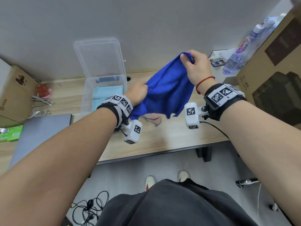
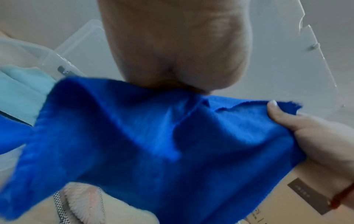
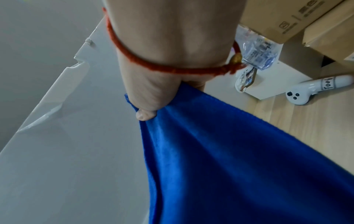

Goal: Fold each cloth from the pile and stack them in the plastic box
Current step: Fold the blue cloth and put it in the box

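Note:
A dark blue cloth (image 1: 166,88) hangs in the air over the wooden table (image 1: 162,137), held between both hands. My right hand (image 1: 193,66) pinches its upper corner, thumb on the fabric (image 3: 145,116). Lower and to the left, my left hand (image 1: 138,93) grips a bunched part of the same blue cloth (image 2: 153,144). A pale pink cloth (image 1: 151,119) lies on the table under it. The clear plastic box (image 1: 86,95) stands at the left with light blue folded cloth (image 1: 105,93) inside; its lid leans against the wall.
Cardboard boxes (image 1: 276,66) stand on the right with a water bottle (image 1: 237,57) beside them. Another carton (image 1: 14,93) is at the far left. A grey laptop (image 1: 40,132) lies near the front left. A white handheld device (image 3: 316,91) rests on the table.

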Motion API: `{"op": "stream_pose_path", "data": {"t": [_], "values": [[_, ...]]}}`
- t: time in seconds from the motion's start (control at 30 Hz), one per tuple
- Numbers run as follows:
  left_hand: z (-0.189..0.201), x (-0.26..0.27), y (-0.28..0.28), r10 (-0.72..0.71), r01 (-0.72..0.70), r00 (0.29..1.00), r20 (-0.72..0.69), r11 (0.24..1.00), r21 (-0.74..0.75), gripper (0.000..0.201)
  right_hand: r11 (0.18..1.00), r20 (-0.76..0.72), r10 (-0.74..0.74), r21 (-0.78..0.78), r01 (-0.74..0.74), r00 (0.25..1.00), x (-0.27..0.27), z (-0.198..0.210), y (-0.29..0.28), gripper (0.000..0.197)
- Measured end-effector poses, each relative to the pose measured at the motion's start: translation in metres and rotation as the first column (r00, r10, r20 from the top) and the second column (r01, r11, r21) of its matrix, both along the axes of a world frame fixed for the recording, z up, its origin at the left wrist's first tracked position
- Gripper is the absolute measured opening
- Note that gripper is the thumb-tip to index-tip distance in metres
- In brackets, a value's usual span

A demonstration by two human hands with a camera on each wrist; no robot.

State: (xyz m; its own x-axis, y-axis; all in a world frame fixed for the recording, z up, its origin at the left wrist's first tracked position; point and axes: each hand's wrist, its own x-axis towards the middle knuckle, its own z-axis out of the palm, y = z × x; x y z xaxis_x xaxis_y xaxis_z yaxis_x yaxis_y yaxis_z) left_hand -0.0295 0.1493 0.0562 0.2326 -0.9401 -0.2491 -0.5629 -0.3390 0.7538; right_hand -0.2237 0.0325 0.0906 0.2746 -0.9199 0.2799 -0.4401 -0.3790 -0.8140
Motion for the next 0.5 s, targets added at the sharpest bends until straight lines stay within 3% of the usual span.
{"op": "stream_pose_path", "data": {"t": [0.13, 0.27, 0.33, 0.5], "values": [[0.015, -0.005, 0.008, -0.027, 0.025, 0.997, -0.069, 0.999, -0.022, 0.032, 0.999, -0.075, -0.036, 0.011, 0.037, 0.997, -0.012, -0.006, -0.001, 0.037], [0.013, -0.009, 0.007, -0.155, 0.137, 0.941, 0.302, 0.987, 0.083, 0.020, 0.997, -0.138, -0.078, -0.007, 0.078, 0.987, -0.031, -0.013, -0.007, 0.033], [0.016, -0.014, 0.009, -0.219, 0.171, 0.896, 0.387, 0.973, 0.155, 0.016, 0.993, -0.166, -0.118, -0.025, 0.115, 0.979, -0.041, -0.018, -0.011, 0.029], [0.016, -0.018, 0.015, -0.216, 0.171, 0.919, 0.330, 0.972, 0.160, 0.025, 0.993, -0.150, -0.119, -0.027, 0.117, 0.981, -0.063, -0.023, -0.020, 0.029]]}}
